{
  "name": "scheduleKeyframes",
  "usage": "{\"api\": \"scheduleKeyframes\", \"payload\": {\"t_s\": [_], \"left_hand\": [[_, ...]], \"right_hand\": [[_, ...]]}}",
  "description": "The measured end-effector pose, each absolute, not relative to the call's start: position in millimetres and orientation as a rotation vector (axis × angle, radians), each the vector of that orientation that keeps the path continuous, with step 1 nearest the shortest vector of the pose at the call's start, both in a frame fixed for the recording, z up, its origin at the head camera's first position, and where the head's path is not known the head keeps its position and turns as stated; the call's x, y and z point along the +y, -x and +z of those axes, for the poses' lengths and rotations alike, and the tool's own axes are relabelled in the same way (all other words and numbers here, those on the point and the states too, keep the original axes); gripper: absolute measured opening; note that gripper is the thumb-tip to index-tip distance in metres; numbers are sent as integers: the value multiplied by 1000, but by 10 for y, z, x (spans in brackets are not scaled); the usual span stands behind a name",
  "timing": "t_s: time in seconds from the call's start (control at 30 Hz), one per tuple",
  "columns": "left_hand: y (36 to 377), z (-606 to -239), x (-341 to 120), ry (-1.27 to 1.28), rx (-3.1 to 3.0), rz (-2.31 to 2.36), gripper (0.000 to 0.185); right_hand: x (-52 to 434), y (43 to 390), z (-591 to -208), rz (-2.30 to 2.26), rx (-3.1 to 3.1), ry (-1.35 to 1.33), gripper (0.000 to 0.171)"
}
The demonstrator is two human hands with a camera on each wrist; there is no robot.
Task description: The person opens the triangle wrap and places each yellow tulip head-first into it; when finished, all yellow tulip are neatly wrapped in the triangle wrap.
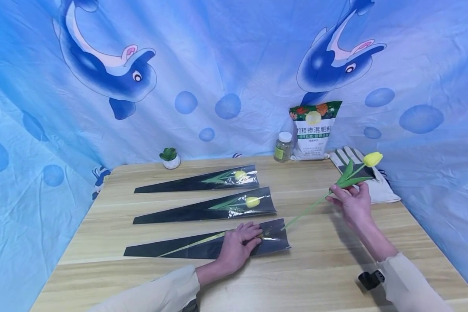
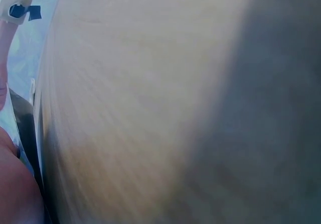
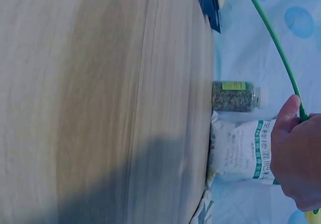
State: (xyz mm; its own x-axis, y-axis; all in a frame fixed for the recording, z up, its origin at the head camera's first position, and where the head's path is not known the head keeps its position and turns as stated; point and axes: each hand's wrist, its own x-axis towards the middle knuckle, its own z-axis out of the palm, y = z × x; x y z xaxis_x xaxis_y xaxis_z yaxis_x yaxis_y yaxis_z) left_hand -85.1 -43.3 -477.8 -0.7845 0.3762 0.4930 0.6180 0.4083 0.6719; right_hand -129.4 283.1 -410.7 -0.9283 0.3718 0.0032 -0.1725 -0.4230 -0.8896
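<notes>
My right hand (image 1: 352,200) pinches the green stem of a yellow tulip (image 1: 372,159), which slants from the bloom at upper right down to the nearest black-and-clear flower sleeve (image 1: 203,245). The stem's lower part lies inside that sleeve. My left hand (image 1: 238,245) presses flat on the sleeve near its wide mouth. In the right wrist view the stem (image 3: 273,45) runs into my right hand (image 3: 296,161). Two more sleeves (image 1: 206,181) (image 1: 214,208) behind each hold a yellow tulip.
A fertiliser bag (image 1: 313,130), a small jar (image 1: 283,147) and white gloves (image 1: 374,182) stand at the table's (image 1: 323,268) back right. A tiny potted plant (image 1: 170,157) sits at the back centre. A blue dolphin cloth surrounds the table.
</notes>
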Motion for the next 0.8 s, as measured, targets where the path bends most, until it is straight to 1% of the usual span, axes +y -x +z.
{"api": "scheduleKeyframes", "payload": {"t_s": [0.33, 0.47, 0.67, 0.8], "left_hand": [[852, -4778, -418, 864, -2408, -1325, 26], [858, -4775, -411, 861, -2406, -1319, 26], [859, -4786, -404, 879, -2374, -1300, 25], [861, -4797, -399, 876, -2357, -1295, 26]], "right_hand": [[2730, 1201, -4183, 2322, -1487, 314, 51], [2691, 1164, -4209, 2335, -1474, 323, 47], [2631, 1086, -4218, 2384, -1493, 324, 35], [2580, 1034, -4221, 2428, -1487, 327, 34]]}}
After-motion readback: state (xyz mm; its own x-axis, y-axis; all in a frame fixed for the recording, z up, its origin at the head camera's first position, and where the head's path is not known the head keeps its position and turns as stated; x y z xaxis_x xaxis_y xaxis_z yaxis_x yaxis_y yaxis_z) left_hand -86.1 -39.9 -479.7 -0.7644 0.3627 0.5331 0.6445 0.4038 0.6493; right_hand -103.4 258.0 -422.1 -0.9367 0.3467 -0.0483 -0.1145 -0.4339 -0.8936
